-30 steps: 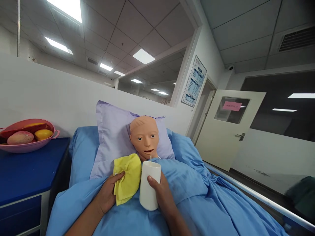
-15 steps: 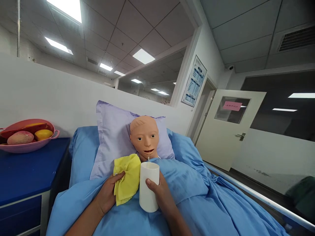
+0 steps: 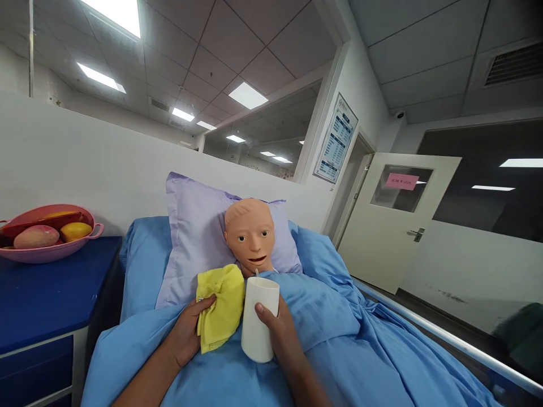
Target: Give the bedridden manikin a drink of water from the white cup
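Our right hand (image 3: 278, 333) grips white cup (image 3: 258, 317) upright, just below manikin (image 3: 249, 234) chin. Our left hand (image 3: 186, 333) clutches yellow cloth (image 3: 219, 308), left of manikin chin, touching cup.

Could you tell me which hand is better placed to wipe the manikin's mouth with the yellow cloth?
Probably the left hand: it already holds the yellow cloth just below the manikin's chin, while the right hand grips the white cup.
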Motion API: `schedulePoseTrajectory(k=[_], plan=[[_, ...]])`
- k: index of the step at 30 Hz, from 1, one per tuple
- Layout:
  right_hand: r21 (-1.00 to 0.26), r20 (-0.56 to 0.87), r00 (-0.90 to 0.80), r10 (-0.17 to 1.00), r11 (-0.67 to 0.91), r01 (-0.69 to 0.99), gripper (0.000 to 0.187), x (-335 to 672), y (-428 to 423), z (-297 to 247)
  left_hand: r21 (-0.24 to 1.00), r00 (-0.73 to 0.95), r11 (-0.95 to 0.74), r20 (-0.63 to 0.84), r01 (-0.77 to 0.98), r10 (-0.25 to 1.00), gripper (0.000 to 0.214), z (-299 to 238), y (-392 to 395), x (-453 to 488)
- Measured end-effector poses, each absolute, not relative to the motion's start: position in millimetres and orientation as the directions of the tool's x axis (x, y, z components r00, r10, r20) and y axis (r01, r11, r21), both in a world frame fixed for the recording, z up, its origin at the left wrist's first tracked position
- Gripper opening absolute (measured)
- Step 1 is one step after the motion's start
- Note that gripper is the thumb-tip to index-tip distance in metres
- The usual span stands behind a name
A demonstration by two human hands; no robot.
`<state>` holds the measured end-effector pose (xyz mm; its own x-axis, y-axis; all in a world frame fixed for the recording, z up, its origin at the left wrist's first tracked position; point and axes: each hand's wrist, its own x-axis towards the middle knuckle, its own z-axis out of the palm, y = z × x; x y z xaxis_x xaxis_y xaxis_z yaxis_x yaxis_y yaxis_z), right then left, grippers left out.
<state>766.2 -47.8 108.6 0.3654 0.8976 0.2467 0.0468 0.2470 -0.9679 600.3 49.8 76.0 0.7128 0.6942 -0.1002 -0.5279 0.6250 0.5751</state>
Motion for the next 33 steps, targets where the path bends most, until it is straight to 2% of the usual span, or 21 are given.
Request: schedulePoseTrajectory(k=[5,15,19,26,28,30,32,33], plan=[[-0.963,0.237,0.496,0.836,0.268,0.009,0.069,773,-44,101,0.610,0.678,0.580,-0.093,-0.540,0.729,0.047,73,52,600],[-0.940,0.260,0.610,0.748,0.340,-0.016,0.074,781,-45,103,0.596,0.695,0.601,-0.096,-0.533,0.712,0.042,74,51,600],[-0.938,0.285,0.623,0.728,0.345,0.027,0.073,779,-45,102,0.600,0.686,0.600,-0.113,-0.530,0.719,0.044,79,49,599],[-0.910,0.380,0.647,0.661,0.391,0.135,0.066,778,-47,103,0.687,0.612,0.516,-0.131,-0.511,0.780,0.036,91,42,599],[-0.903,0.394,0.677,0.621,0.400,0.159,0.065,779,-48,103,0.738,0.532,0.415,-0.089,-0.533,0.842,0.040,103,35,603],[-0.907,0.375,0.722,0.581,0.392,0.155,0.065,780,-48,103,0.800,0.362,0.219,-0.003,-0.558,0.932,0.043,120,27,607],[-0.912,0.331,0.773,0.542,0.393,0.115,0.067,781,-48,104,0.852,0.071,-0.095,0.153,-0.515,0.986,0.042,140,20,614],[-0.911,0.310,0.791,0.528,0.402,0.089,0.068,782,-47,105,0.851,-0.085,-0.297,0.289,-0.432,0.953,0.040,149,19,619]])
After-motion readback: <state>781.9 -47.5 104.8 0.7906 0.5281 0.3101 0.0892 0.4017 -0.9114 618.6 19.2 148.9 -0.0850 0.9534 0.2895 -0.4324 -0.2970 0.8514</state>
